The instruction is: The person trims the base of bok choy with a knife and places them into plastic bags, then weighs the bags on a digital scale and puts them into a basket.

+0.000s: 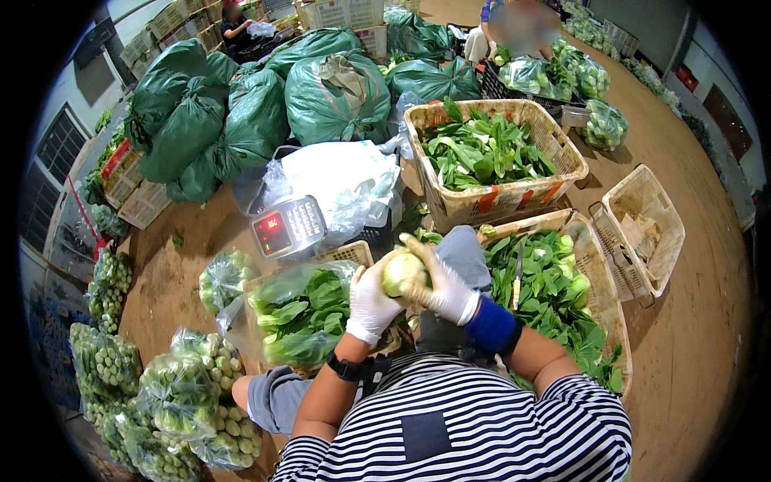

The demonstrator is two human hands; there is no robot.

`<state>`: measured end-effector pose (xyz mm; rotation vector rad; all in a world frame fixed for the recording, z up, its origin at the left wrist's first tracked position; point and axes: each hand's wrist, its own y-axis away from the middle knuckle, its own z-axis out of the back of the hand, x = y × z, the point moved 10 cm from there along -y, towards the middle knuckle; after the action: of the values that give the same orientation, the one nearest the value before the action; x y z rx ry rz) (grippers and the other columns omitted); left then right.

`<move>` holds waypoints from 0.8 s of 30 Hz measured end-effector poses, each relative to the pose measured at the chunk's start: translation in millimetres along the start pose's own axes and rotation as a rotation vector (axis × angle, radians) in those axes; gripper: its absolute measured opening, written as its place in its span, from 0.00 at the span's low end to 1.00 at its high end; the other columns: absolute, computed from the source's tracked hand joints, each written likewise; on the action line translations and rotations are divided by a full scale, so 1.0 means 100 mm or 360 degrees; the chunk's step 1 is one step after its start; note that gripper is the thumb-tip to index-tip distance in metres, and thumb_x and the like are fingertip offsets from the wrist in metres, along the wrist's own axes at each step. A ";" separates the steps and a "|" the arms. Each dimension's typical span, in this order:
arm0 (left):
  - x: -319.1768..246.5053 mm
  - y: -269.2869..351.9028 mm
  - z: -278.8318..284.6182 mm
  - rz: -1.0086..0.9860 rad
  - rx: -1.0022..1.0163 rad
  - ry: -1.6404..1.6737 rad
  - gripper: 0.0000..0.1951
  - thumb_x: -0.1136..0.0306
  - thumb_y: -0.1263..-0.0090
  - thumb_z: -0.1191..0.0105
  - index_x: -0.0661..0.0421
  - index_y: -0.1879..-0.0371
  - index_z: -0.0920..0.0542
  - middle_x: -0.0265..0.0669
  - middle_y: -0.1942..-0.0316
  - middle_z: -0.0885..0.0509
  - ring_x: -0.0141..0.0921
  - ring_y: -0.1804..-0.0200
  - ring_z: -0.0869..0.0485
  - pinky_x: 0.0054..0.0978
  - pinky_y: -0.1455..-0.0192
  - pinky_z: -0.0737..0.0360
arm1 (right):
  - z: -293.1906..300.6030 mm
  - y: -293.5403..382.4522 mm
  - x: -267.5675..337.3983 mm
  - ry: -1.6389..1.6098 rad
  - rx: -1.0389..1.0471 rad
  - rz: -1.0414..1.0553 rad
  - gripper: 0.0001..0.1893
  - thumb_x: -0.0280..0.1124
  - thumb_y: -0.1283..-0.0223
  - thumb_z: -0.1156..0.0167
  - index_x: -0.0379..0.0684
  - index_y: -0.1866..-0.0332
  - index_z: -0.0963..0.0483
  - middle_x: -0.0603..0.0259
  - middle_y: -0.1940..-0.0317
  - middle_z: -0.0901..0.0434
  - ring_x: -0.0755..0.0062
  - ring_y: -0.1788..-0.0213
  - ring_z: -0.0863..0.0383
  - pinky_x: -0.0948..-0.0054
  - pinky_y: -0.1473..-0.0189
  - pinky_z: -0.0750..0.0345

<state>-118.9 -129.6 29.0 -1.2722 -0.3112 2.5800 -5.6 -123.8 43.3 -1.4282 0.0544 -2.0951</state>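
In front of my lap, both gloved hands grip one head of bok choy (402,274), its pale base turned up towards me. My left hand (372,304) cups its left side. The fingers of my right hand (444,290) press over the right side and are slightly blurred. Just left of my left hand, an open clear plastic bag (343,272) holds leafy bok choy (310,307) in a crate. At my right, a large plastic crate (593,253) contains more bok choy (536,307), with a knife (517,280) lying on the leaves.
A lit digital scale (289,228) stands ahead beside a pile of plastic bags (343,175). Another crate (500,199) of greens is beyond. Filled bags (181,391) sit at left; a small crate (647,223) at right. Green sacks (337,96) and two people are farther back.
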 end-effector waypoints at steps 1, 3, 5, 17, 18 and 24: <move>0.01 0.02 0.11 0.0025 -0.0059 0.0038 0.36 0.59 0.59 0.29 0.55 0.46 0.25 0.40 0.58 0.16 0.39 0.54 0.18 0.34 0.41 0.30 | 0.17 -0.20 -0.02 0.0073 -0.0003 0.0076 0.36 0.49 0.36 0.44 0.39 0.30 0.47 0.53 0.31 0.42 0.64 0.33 0.37 0.69 0.33 0.39; 0.30 0.07 0.13 0.0182 -0.0128 0.0474 0.34 0.71 0.55 0.28 0.59 0.46 0.27 0.38 0.54 0.18 0.29 0.56 0.18 0.26 0.50 0.22 | 0.72 -0.76 -0.75 -0.0926 -0.0475 -0.0171 0.25 0.38 0.30 0.50 0.43 0.32 0.42 0.62 0.39 0.31 0.73 0.42 0.30 0.73 0.41 0.30; 0.37 0.13 0.29 0.0335 -0.0212 0.0757 0.34 0.72 0.53 0.29 0.61 0.45 0.29 0.36 0.53 0.19 0.26 0.53 0.20 0.24 0.48 0.24 | 1.15 -1.17 -0.86 -0.0681 -0.0531 -0.0431 0.23 0.38 0.32 0.48 0.44 0.35 0.37 0.69 0.51 0.26 0.80 0.55 0.25 0.77 0.55 0.28; 0.71 0.27 0.48 0.0419 -0.0359 0.0901 0.31 0.74 0.53 0.29 0.61 0.47 0.29 0.36 0.54 0.20 0.28 0.55 0.20 0.24 0.49 0.24 | 0.36 -0.21 -0.85 -0.0872 -0.0287 -0.0430 0.20 0.32 0.35 0.43 0.37 0.40 0.33 0.60 0.45 0.26 0.73 0.43 0.27 0.74 0.41 0.30; 0.69 0.26 0.46 0.0417 -0.0341 0.0907 0.31 0.75 0.53 0.29 0.61 0.47 0.29 0.36 0.53 0.20 0.28 0.55 0.20 0.24 0.49 0.24 | 0.42 -0.08 -0.85 -0.0657 -0.0303 -0.0502 0.19 0.31 0.35 0.44 0.37 0.40 0.32 0.60 0.46 0.25 0.74 0.44 0.26 0.74 0.41 0.30; 0.59 0.24 0.41 0.0299 -0.0310 0.0810 0.31 0.77 0.52 0.31 0.60 0.46 0.29 0.35 0.54 0.20 0.27 0.54 0.20 0.24 0.48 0.23 | 0.57 0.47 -0.97 -0.0583 -0.0498 -0.0573 0.17 0.30 0.35 0.44 0.36 0.44 0.30 0.59 0.48 0.23 0.74 0.46 0.25 0.74 0.43 0.29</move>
<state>-189.3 -137.1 2.7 -2.0522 -0.3590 2.2938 88.2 -97.8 -30.1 -2.1275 -0.0241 -2.1295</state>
